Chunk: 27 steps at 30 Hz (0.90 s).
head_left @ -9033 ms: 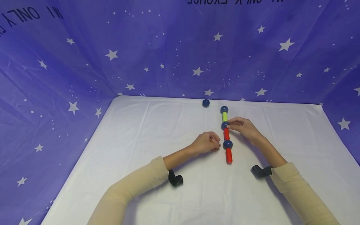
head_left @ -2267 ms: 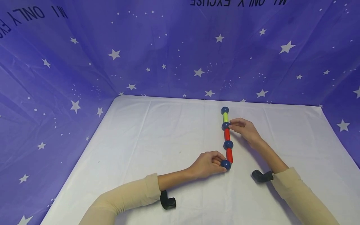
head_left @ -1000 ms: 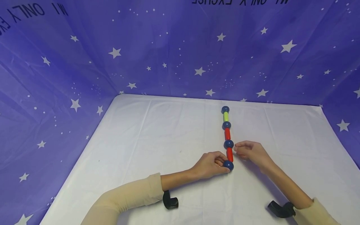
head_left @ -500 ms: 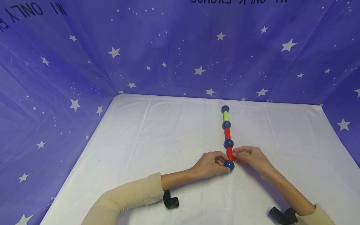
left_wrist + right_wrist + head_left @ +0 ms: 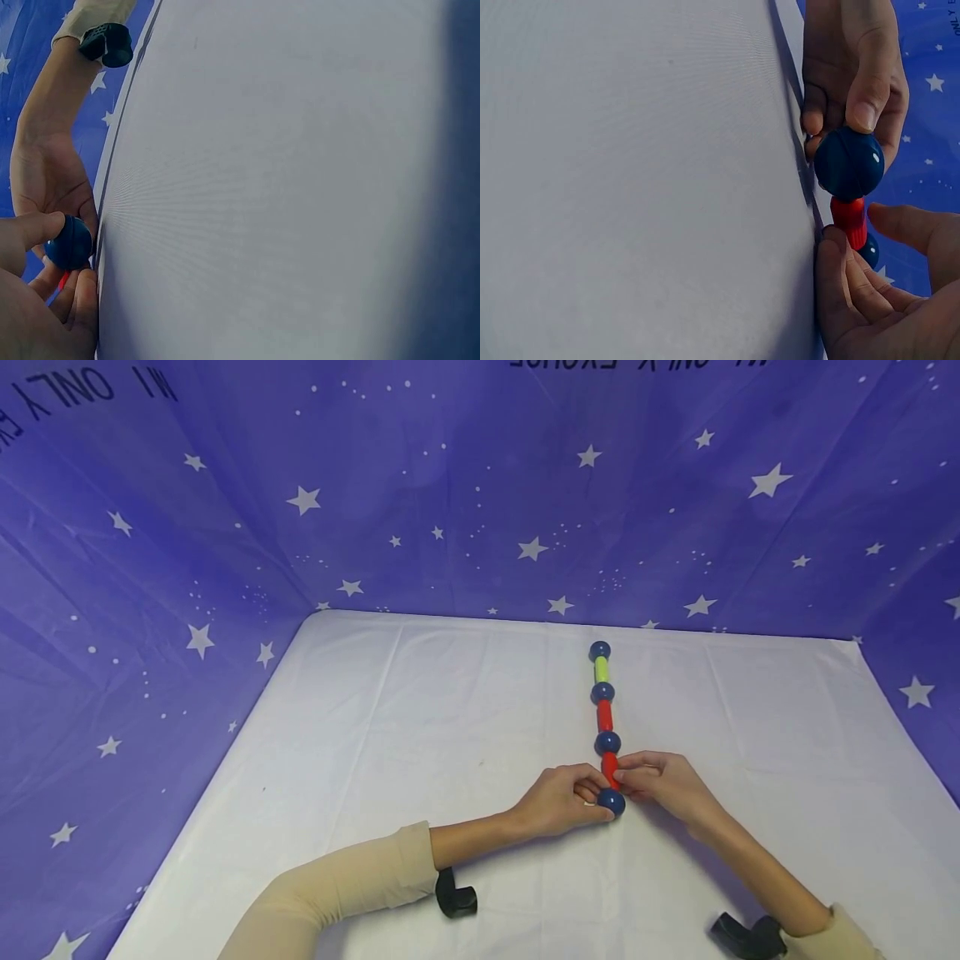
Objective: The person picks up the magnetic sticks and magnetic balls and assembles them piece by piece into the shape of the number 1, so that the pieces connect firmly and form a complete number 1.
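A line of blue balls and short coloured rods runs from the far side toward me on the white-covered table. My left hand (image 5: 558, 799) holds the nearest blue ball (image 5: 611, 802) between thumb and fingers, at the near end of the line. From the other side, my right hand (image 5: 671, 783) pinches the nearest red rod (image 5: 609, 765). In the right wrist view that red rod (image 5: 847, 217) meets the held blue ball (image 5: 849, 163). Farther along come a blue ball (image 5: 607, 742), another red rod (image 5: 605, 716), a blue ball (image 5: 602, 692), a yellow-green rod (image 5: 602, 669) and the end ball (image 5: 599, 650).
White cloth (image 5: 420, 710) covers the table around the line. A purple star-patterned curtain (image 5: 450, 485) rises behind its far edge and along the sides. Black wrist-worn devices (image 5: 456, 895) sit below both forearms.
The loose blue ball from the far edge is now in my left hand at the line's near end. My right hand has come nearer, from the second ball to the nearest red rod.
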{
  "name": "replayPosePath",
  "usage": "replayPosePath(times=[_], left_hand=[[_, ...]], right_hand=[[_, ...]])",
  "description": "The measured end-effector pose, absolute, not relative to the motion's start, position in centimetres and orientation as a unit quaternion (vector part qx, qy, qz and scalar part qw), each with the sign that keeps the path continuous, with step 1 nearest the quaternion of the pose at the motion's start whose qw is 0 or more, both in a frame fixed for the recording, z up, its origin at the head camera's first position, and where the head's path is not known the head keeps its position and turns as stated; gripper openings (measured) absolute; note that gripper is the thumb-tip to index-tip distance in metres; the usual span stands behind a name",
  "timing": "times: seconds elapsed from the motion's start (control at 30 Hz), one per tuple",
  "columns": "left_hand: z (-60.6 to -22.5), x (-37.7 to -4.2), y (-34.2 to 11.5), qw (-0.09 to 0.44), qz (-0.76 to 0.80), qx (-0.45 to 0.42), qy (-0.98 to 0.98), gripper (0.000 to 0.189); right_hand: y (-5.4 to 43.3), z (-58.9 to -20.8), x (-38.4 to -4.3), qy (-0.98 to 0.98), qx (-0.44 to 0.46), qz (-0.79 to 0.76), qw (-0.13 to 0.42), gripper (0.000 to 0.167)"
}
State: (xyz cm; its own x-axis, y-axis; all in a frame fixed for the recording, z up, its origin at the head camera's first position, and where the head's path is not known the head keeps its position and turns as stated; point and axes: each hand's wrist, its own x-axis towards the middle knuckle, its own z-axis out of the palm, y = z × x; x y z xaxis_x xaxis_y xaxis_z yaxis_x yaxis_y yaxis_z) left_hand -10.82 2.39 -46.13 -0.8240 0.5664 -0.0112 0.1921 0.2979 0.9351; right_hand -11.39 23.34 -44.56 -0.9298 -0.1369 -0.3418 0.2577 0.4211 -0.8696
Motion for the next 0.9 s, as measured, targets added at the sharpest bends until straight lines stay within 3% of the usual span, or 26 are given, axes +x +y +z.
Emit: replayPosePath(times=[0.9], left_hand=[[-46.66, -10.74, 2.37, 0.155, 0.549, 0.252, 0.782, 0.026]], right_hand=[[22.99, -44.96, -11.25, 0.825, 0.01, -0.542, 0.163, 0.044]])
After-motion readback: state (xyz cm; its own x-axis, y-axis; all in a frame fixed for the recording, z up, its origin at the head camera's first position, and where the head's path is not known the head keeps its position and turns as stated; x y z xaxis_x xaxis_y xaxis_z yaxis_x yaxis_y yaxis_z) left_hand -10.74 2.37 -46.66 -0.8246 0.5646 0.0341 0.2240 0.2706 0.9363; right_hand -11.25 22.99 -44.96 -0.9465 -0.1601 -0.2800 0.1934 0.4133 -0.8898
